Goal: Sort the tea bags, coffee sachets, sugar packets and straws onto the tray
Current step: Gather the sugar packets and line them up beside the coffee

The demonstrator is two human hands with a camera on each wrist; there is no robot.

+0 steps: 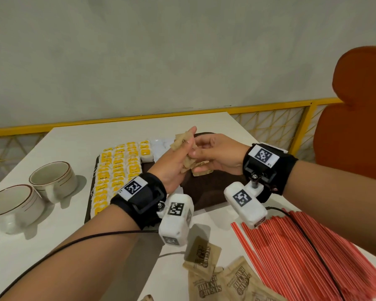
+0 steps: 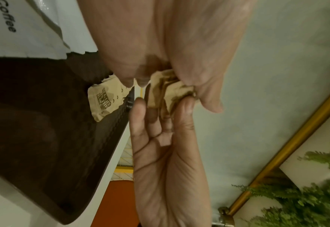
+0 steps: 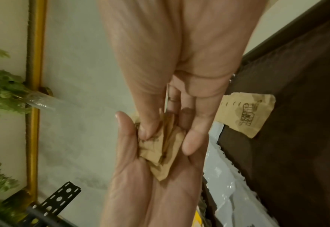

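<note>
Brown paper sugar packets [image 1: 183, 141] sit as a small fanned bundle between the two hands, above the far half of the tray [image 1: 206, 192]; the bundle's long axis runs from the near right up to the far left. The left hand [image 1: 174, 164] lies palm-up under the bundle with fingers nearly straight, and the right hand [image 1: 215, 155] pinches its near end. How many packets are in the bundle cannot be told. One more packet [image 1: 201, 170] lies flat on the tray just under the hands. Left of the left hand, rows of yellow-labelled tea bags [image 1: 117, 170] cover the tray; past the fingertips lie white coffee sachets [image 1: 161, 144]. Near the wrists, at least three loose packets [image 1: 206, 257] lie on the white surface [image 1: 74, 144], and a sheaf of red straws [image 1: 302, 246], too many to count, points away to the near right. Two cups [image 1: 52, 181] stand far left.

From the left wrist, the left hand [image 2: 166, 161] is flat, thumb against the bundle [image 2: 166, 92], while the right hand [image 2: 179, 53] grips it from above. One packet [image 2: 105, 99] lies on the tray [image 2: 43, 122], beside a sachet [image 2: 14, 30] marked "Coffee".

From the right wrist, the right hand's [image 3: 179, 61] thumb and fingers clamp the bundle [image 3: 160, 147] against the left hand's [image 3: 150, 184] palm; the single packet [image 3: 247, 115] lies on the tray [image 3: 296, 138].
</note>
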